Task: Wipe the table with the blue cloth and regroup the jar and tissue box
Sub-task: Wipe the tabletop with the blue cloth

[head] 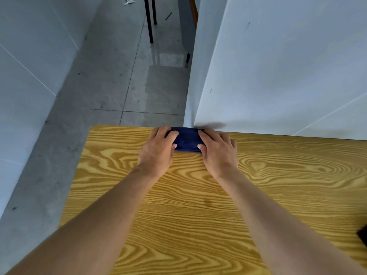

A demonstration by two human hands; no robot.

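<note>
Looking down from my head camera, I see grey tiled floor (123,76) filling the field from 10 to 12 o'clock, and a white wall panel (278,66) rising at 1 to 2 o'clock, its corner meeting the far edge of the tabletop (198,205). That tabletop, yellow wood with bold grain, spreads across the lower half from 4 to 8 o'clock. Both my bare forearms reach up from 6 o'clock toward the far edge. My left hand (157,149) lies on the left end of the blue cloth (187,140), fingers curled over it and thumb tucked against its near side, grasping it. My right hand (217,150) grips the right end the same way. The cloth sits bunched between the two hands, right at the far rim near 12 o'clock, touching the wall corner. Two dark furniture legs (150,20) stand on the floor at 12 o'clock. A dark object (362,234) is clipped at 4 o'clock; I cannot identify it.
</note>
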